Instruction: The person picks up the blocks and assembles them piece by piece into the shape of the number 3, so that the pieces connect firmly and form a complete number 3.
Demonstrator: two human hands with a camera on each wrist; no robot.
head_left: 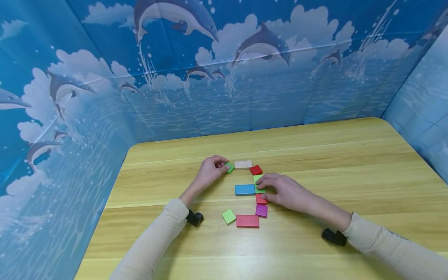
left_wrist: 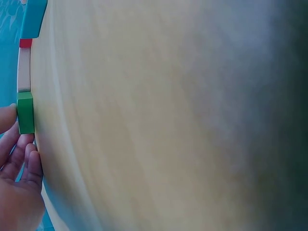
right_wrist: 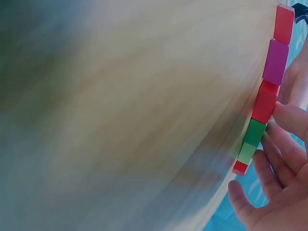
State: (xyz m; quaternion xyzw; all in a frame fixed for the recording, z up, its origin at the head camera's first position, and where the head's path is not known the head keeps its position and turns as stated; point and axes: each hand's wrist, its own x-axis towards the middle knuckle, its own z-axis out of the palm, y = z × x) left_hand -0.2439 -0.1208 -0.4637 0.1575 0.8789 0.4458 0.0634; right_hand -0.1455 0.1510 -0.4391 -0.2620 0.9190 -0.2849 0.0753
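My left hand (head_left: 211,169) pinches a small green block (head_left: 230,168) between thumb and fingers, at the left end of a pale block (head_left: 243,165). In the left wrist view the green block (left_wrist: 25,113) lines up with the pale one. My right hand (head_left: 285,190) rests at the column of blocks, fingers spread loosely. Its index fingertip lies over a green block (head_left: 259,189), and its thumb is at a red block (head_left: 260,199). The right wrist view shows the thumb beside that red block (right_wrist: 265,102) and the other fingers extended along the green ones.
A tilted red block (head_left: 256,170) sits at the top right corner. From the column a blue block (head_left: 245,190) reaches left. Below are a purple block (head_left: 261,210), a long red block (head_left: 247,221) and a turned light green block (head_left: 229,216). Dolphin-print cloth (head_left: 224,101) hangs behind the wooden table (head_left: 332,155).
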